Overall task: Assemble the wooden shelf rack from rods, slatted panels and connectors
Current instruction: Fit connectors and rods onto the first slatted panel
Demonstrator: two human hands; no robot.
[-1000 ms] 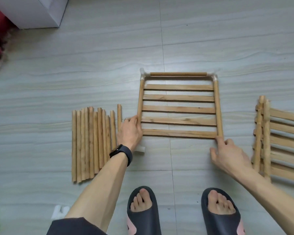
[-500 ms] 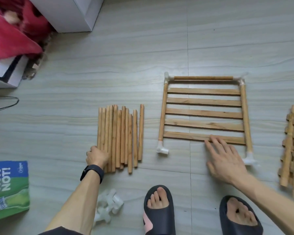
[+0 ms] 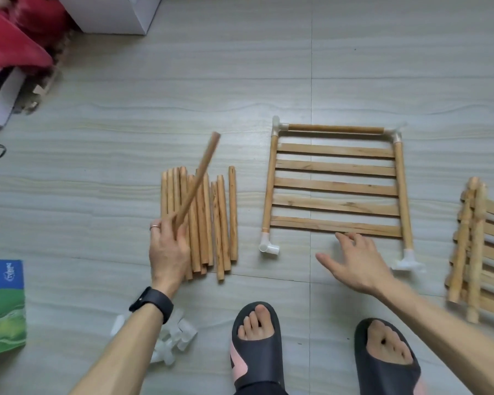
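Rod (image 3: 198, 178) is rising off the pile (image 3: 214, 223), newly picked, the left hand (image 3: 169, 249) gripping its lower end. Right hand (image 3: 357, 263) is hovering spread and empty by the panel frame (image 3: 335, 186) on the floor (image 3: 240, 81), whose near connectors (image 3: 268, 247) are probably awaiting it.

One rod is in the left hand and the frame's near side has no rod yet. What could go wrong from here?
1. The left hand has its grip at the low end of a tilted round wooden rod above the row of loose wooden rods; a swing could scatter them.
2. The open right hand does not hold the slatted wooden frame, so pressing the rod into the white plastic corner connector might shift the frame.
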